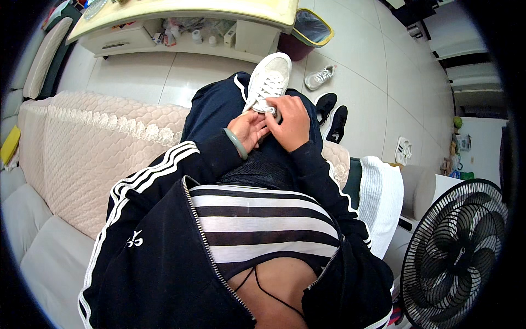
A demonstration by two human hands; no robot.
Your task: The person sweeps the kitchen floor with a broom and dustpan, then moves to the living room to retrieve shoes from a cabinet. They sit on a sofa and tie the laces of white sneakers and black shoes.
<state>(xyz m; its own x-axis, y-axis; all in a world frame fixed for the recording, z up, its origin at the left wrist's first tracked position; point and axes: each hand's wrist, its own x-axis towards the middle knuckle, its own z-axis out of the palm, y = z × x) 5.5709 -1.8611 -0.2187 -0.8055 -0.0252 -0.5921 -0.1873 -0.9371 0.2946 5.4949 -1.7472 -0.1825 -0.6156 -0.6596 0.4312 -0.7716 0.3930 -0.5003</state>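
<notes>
A white lace-up sneaker [269,78] rests on my lap over dark trousers [213,107], its toe pointing away from me. Its white laces [271,87] are threaded across the front, and one loose lace end [239,85] trails over the left side. My right hand [291,123] bends over the ankle end, thumb and forefinger pinching the lace by the top eyelets. Palm up beside it, my left hand [247,130] has its fingers spread at the shoe's opening; whether they grip anything is hidden. A pale green bangle [236,143] circles the left wrist.
A quilted sofa cover [107,135] lies to the left. Ahead stand a low table [185,10] with shelves and a lined trash bin [312,31]. A silvery-white shoe [320,77] and black shoes [337,123] are on the tiled floor. A standing fan [456,255] occupies the right.
</notes>
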